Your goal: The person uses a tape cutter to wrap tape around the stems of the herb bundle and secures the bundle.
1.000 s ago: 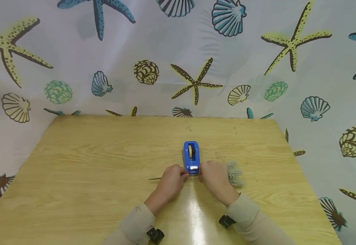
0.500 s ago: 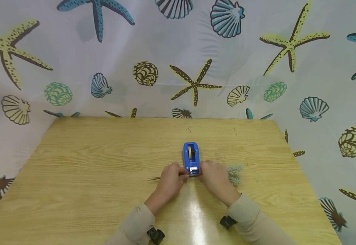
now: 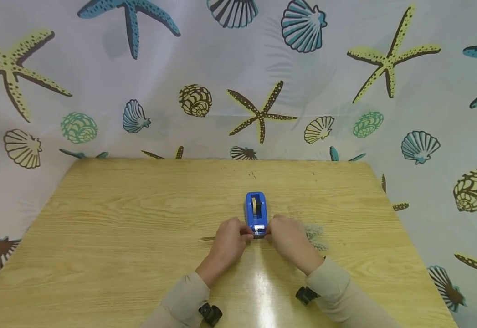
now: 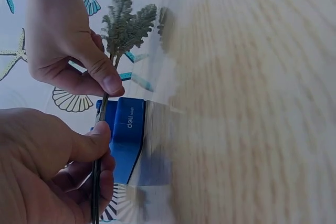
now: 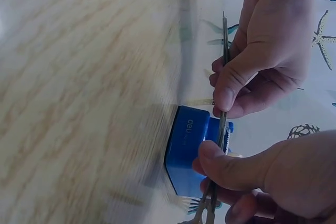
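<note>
My left hand [image 3: 228,239] pinches the thin dark stems [image 3: 207,238] of some grey-green leafy sprigs [image 3: 314,237], whose bare ends stick out to the left. Farther along the same stems, my right hand [image 3: 289,239] pinches them near the leafy heads, which spread out past its right side. Between the two hands the stems lie across the front of a blue tape dispenser [image 3: 264,214], close to its cutting edge. In the left wrist view, the leafy heads [image 4: 126,27] show beyond my right hand. Whether tape sticks to the stems cannot be made out.
The dispenser holds a small tape roll [image 3: 254,205] and stands on a wooden table [image 3: 140,205]. A cloth [image 3: 160,114] printed with starfish and shells hangs behind and beside the table. A dark band device sits on each wrist.
Both hands stay almost in place at the dispenser. The leafy heads and the bare stem ends have shifted slightly, as though the sprigs turned between the fingers.
</note>
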`<state>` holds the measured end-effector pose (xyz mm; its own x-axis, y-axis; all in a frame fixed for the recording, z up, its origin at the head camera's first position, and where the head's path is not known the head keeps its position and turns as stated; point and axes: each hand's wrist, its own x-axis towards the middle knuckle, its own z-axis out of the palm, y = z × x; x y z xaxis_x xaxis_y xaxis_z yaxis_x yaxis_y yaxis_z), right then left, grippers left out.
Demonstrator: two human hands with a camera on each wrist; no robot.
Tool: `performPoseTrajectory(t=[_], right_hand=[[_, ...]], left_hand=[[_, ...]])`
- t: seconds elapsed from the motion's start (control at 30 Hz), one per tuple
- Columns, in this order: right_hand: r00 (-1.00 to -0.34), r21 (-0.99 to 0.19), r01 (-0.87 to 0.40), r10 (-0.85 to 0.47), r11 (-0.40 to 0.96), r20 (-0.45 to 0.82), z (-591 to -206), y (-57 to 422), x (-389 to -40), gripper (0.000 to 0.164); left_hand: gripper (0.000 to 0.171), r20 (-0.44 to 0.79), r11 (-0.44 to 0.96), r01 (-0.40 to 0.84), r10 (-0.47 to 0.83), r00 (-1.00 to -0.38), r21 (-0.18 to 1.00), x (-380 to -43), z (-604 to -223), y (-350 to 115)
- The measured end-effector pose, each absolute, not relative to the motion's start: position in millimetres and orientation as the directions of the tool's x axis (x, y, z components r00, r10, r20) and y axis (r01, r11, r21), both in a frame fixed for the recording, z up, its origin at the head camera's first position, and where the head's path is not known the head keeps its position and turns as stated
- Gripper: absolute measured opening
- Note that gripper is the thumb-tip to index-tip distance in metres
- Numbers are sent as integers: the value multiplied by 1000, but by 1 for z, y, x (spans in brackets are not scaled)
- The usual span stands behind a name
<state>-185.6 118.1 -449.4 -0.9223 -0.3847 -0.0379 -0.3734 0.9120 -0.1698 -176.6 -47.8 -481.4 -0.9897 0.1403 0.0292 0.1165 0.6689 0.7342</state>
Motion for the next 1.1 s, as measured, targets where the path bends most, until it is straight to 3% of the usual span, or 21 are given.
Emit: performPoseTrajectory(t=[0.2, 0.57, 0.8, 1.1], right_hand=[[-932, -158, -355, -362, 921, -14, -451, 120, -188, 11], [-926, -154, -376, -367, 914, 85, -456, 120, -193, 13], [-927, -149, -374, -363, 915, 98, -453, 121, -193, 15], [-943, -166, -334, -327, 928, 65, -456, 119, -192, 17]], left_hand=[[8, 8, 684, 107, 147, -989, 721, -179, -481, -45], [13, -97, 808, 132, 227, -969, 574, -174, -468, -41], [14, -58, 786, 124, 199, -978, 605, -176, -468, -43], [8, 26, 818, 161, 176, -984, 552, -177, -474, -45]])
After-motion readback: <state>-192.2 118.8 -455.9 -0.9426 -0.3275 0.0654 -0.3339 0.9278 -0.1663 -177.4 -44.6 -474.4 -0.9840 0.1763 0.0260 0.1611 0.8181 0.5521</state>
